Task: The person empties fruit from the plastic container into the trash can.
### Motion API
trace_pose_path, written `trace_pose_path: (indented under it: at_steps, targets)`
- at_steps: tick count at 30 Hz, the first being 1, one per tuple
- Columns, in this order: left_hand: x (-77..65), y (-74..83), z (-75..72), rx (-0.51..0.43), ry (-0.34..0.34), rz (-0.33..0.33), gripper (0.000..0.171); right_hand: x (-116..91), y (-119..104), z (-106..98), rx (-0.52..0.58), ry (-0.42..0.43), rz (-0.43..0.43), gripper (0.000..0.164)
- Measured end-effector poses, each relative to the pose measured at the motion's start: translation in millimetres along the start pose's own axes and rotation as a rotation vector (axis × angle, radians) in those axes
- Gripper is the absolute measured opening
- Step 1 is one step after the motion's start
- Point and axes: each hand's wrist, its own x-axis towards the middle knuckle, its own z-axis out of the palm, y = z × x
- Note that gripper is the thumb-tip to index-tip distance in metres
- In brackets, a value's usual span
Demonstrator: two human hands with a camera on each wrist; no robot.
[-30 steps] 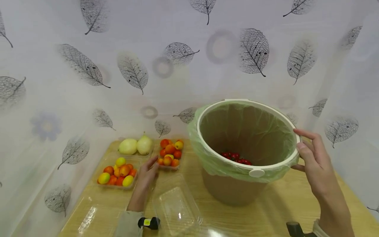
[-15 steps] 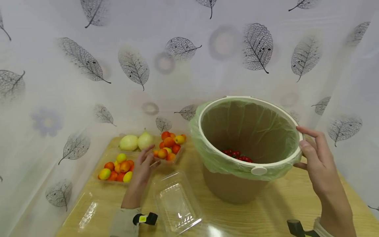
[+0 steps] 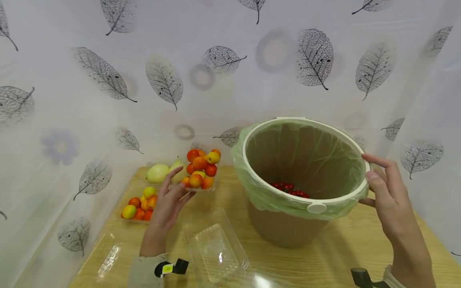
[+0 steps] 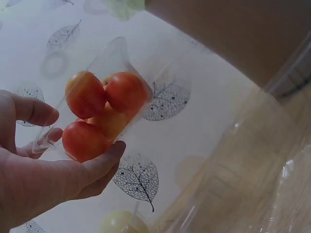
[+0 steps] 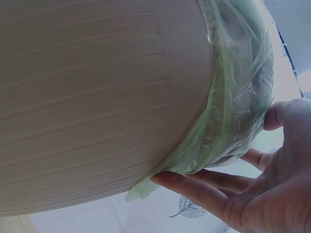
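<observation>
Where the pale wood bench [image 3: 354, 240] comes nearest: a shallow, clear plastic tray [image 3: 216, 254] lies between the two forearms, seen mostly by its glints.
Right hand [image 3: 390, 192]: extends from the lower right, wrist angled upward, gripping the white rim [image 3: 244, 152] of a tall, round brown bin [image 3: 286, 230]; its lower fingers sit outside, against the pale green film liner [image 3: 248, 188]. A light, steady hold should do; a hard pull could tip the bin or drag the liner loose.
Left hand [image 3: 167, 206]: extends forward from the lower left, grasping one end of a clear, thin-walled fruit tray [image 4: 114, 56] between its digits.
Held tray: left of the bin and apart from it, seemingly raised off the bench. Its round red, orange and yellow fruit [image 3: 197, 166] heaps above the wall, so it is best carried level and turned slowly. Held at one end, the plastic may flex; fingers spread farther underneath would probably help.
Inside the bin: small, round, glossy red fruit [image 3: 288, 191], low down.
Second fruit tray [image 3: 126, 219]: clear plastic with similar fruit, on the bench, partly hidden by the left hand.
Pale fruit: two large yellow-green ones [image 3: 157, 174] farther back, one partly covered.
Backdrop: a white sheet [image 3: 223, 106] printed with dark skeleton leaves.
</observation>
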Motion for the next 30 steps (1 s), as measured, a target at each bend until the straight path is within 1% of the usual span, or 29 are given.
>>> trace_pose_path:
  at_steps: [4, 6, 10, 13, 15, 18, 20, 24, 30]
  targets:
    - [-3.4, 3.8, -0.5, -0.030, -0.061, 0.024, 0.058, 0, 0, 1, -0.017, -0.004, -0.003, 0.041]
    - [-4.5, 4.3, -0.5, -0.028, -0.103, 0.051, 0.058, 0, -1, 1, -0.026, -0.004, -0.005, 0.041]
    - [-5.9, 5.2, 1.2, -0.030, -0.194, 0.115, 0.053, 0, 0, 1, -0.033, 0.003, -0.003, 0.041]
    - [-7.2, 8.2, 4.3, -0.034, -0.225, 0.147, 0.049, -1, -1, 1, -0.030, 0.009, -0.005, 0.040]
    - [-8.9, 11.5, 7.4, -0.034, -0.216, 0.161, 0.050, -1, -1, 1, -0.030, 0.009, -0.008, 0.041]
    - [-12.5, 17.9, 12.7, -0.040, -0.182, 0.176, 0.051, 0, -1, 1, -0.029, 0.003, -0.012, 0.041]
    - [-15.2, 22.3, 15.9, -0.034, -0.159, 0.186, 0.050, 0, -1, 0, -0.034, 0.001, -0.013, 0.041]
    - [-19.7, 30.1, 20.5, -0.016, -0.133, 0.207, 0.046, -1, 0, -1, -0.025, 0.003, -0.006, 0.041]
    - [-27.0, 39.8, 24.2, -0.001, -0.123, 0.228, 0.047, 0, 0, 0, 0.052, 0.000, -0.004, 0.041]
